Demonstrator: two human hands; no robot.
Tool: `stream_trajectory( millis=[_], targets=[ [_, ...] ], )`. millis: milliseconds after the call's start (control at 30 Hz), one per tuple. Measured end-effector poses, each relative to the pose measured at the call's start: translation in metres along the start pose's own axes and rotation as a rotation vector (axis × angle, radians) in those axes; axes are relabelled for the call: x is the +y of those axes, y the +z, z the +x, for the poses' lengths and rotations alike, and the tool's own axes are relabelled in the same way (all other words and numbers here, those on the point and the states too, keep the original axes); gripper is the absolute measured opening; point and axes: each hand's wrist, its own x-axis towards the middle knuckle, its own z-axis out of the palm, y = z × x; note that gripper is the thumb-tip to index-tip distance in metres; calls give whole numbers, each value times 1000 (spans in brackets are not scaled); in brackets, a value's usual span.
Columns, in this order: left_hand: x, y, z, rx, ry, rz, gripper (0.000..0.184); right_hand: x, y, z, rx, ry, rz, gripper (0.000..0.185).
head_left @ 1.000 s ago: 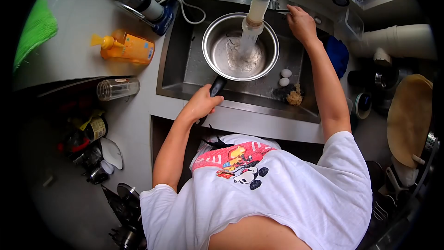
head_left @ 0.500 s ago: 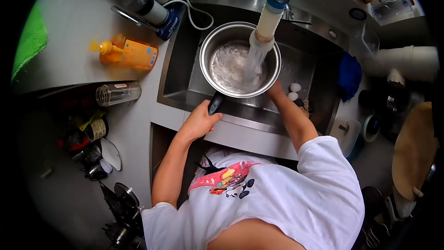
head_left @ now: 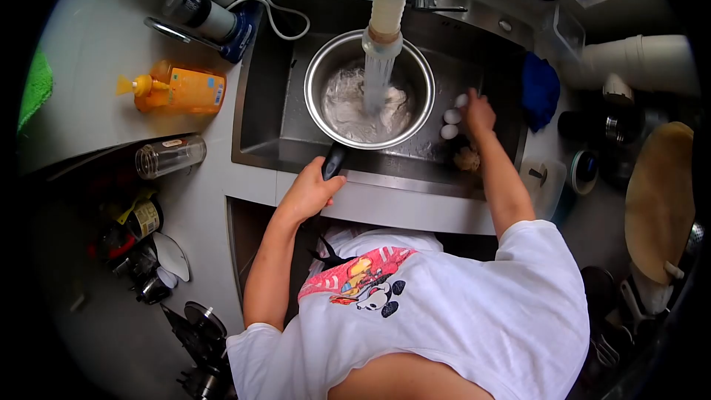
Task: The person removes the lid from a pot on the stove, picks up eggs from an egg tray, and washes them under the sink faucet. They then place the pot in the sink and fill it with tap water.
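Water runs from the ribbed faucet nozzle (head_left: 384,22) into a steel pot (head_left: 314,92) in the sink (head_left: 415,157). My left hand (head_left: 305,191) is wrapped round the pot's black handle (head_left: 333,162). At the right side of the sink, my right hand (head_left: 478,114) has its fingers on a white egg (head_left: 461,101). Two more eggs, an upper one (head_left: 452,116) and a lower one (head_left: 449,132), lie just left of that hand. A tan scrubber (head_left: 466,158) rests below them, beside my right wrist.
An orange soap bottle (head_left: 181,89) and a glass jar (head_left: 170,157) lie left of the sink. A blue cloth (head_left: 540,92) hangs at its right edge. The faucet lever (head_left: 444,9) points right. Farther right is a round wooden board (head_left: 659,204).
My right hand went from the faucet lever down behind the pot's right side, then across to the eggs. A third egg now shows at its fingers. The water in the pot looks more churned.
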Motion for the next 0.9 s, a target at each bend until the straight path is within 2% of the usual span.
stream_trajectory(
  millis=[33,233,533,767,900],
  targets=[
    [0,1,0,3,17,13,26,11,-2,3,-59,90,-40,40],
    [-4,5,2,13,30,15,26,41,24,-1,-240,74,-160,40],
    [-5,12,-2,21,7,11,29,43,52,-6,-270,79,-159,37],
    [-8,15,-7,20,37,-11,29,34,25,-16,-267,20,-178,33],
    [-7,16,-11,39,30,-18,29,32,13,-16,-320,77,-151,34]
  ],
)
